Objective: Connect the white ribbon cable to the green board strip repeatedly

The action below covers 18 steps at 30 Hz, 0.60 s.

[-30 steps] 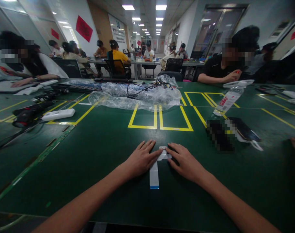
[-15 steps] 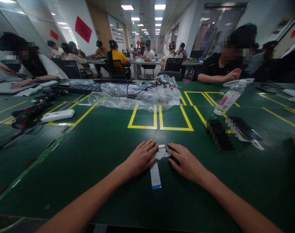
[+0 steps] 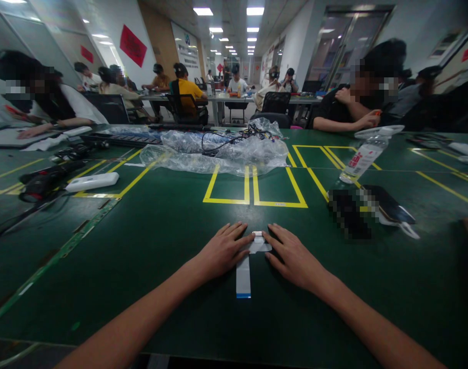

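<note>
A white flat ribbon cable [image 3: 243, 277] with a blue end strip lies on the green table in front of me. It is folded near its far part, where a short piece runs to the right. My left hand [image 3: 228, 248] rests palm down on the cable's left side, fingers stretched out, its index fingertip at the far end and thumb by the fold. From the right, my right hand [image 3: 291, 253] reaches in with spread fingers, index fingertip touching the far end. Both hands hide parts of the cable's edges.
Clear plastic wrap [image 3: 234, 154] with black cables lies beyond the yellow tape outlines. A tilted bottle [image 3: 362, 156] and a phone [image 3: 389, 202] are on the right. A white device [image 3: 92, 182] and a circuit-board strip [image 3: 70, 245] lie left. Other people sit around.
The near blue end of the ribbon cable has swung slightly left, so the strip lies straighter. My right fingertips have shifted a little left, onto the far end.
</note>
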{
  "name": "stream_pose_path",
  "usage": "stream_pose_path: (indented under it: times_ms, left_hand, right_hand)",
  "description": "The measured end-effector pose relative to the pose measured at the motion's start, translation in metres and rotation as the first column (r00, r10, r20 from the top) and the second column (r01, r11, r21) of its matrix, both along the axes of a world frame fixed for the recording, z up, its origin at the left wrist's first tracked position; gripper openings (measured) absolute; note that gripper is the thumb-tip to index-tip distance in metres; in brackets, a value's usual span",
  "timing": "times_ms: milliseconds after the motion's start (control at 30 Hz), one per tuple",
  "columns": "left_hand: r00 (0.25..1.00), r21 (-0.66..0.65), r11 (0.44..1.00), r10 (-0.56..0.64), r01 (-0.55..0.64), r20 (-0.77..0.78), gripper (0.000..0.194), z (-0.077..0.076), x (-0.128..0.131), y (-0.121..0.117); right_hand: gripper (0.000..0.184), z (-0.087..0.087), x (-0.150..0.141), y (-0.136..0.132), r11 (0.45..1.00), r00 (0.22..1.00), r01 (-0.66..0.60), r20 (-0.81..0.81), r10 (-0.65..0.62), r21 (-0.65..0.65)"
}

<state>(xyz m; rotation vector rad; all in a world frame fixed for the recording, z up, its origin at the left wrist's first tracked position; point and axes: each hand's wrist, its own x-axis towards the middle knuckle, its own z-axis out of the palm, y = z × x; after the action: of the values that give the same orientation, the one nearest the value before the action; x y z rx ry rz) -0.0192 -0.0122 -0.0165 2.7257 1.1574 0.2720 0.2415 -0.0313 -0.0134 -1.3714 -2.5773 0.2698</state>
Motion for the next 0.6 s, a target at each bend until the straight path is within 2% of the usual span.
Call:
stream_pose_path:
  times_ms: [433, 600]
  left_hand:
    - [1.0, 0.005, 1.0, 0.0, 0.0, -0.012, 0.051, 0.0012, -0.0011, 0.0001]
    - [1.0, 0.014, 1.0, 0.004, -0.004, -0.007, 0.049, 0.0009, 0.0003, 0.0006]
  right_hand:
    - [0.051, 0.0034, 0.0015, 0.0006, 1.0, 0.999, -0.028, -0.042, 0.028, 0.013]
    - [0.052, 0.0029, 0.0016, 0.0016, 0.999, 0.999, -0.033, -0.001, 0.033, 0.022]
